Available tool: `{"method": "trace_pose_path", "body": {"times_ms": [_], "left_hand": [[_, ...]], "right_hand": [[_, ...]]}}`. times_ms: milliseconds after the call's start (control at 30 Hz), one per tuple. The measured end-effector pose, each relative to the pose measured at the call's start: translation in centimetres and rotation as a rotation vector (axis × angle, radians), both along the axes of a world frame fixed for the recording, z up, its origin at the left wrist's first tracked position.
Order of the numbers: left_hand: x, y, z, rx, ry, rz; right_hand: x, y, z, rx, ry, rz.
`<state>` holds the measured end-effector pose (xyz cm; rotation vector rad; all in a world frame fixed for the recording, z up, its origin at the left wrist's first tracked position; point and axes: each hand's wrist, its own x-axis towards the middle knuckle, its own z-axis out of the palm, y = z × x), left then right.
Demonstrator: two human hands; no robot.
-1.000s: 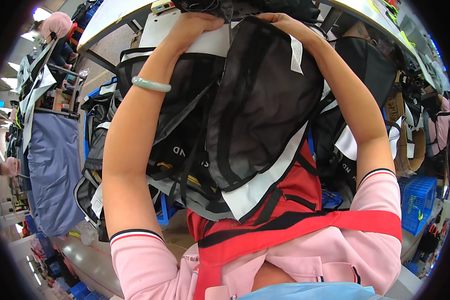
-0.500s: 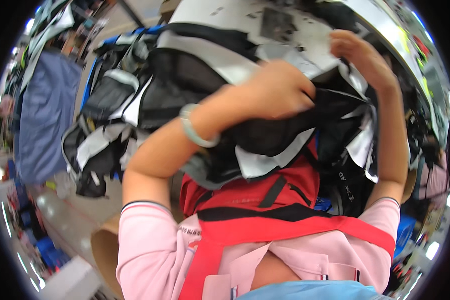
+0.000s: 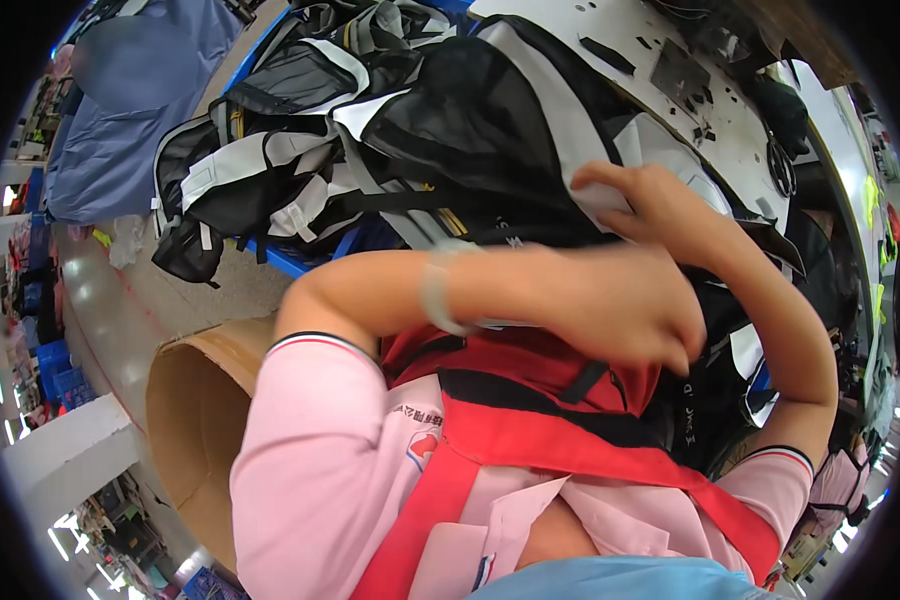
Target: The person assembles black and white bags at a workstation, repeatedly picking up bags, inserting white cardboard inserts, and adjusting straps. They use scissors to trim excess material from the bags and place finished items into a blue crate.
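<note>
Black-and-grey sewn fabric pieces, like parts of backpacks with mesh panels and straps, lie heaped before me. My right hand rests over a grey panel, thumb and forefinger apart, and I see nothing gripped in it. Nearer my body, my left hand crosses in front of the black fabric, with a pale bangle on its wrist. It is blurred, its fingers curled downward; whatever they hold is hidden. Below it shows a red apron with a black-edged pocket.
A white worktable with dark scraps is at the far right. Blue bin edges show under the heap. An open cardboard drum stands at my left. Blue-grey cloth covers something at the far left.
My left hand has moved right and closer to my body. My right hand has come down and left onto the grey panel. The view has shifted, showing more of the cardboard drum.
</note>
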<state>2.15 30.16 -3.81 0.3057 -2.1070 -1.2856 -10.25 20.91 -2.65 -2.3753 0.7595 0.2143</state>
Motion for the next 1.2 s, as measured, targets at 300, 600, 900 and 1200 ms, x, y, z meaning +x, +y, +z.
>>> {"method": "trace_pose_path", "body": {"times_ms": [300,600,900,1200], "left_hand": [[35.8,-8.9,-20.1,-0.348,-0.756,1.560],[14.7,-2.4,-4.6,0.263,-0.272,0.903],[-3.3,2.1,1.8,-0.063,-0.068,0.321],[0.5,1.1,2.9,-0.472,-0.304,0.529]], "right_hand": [[-4.4,6.5,3.6,-0.164,-0.057,0.022],[-34.5,20.2,14.0,-0.502,-0.232,-1.083],[-14.1,18.6,15.2,-0.727,-0.113,-0.274],[-9.9,9.8,9.5,-0.804,0.068,-0.176]]}}
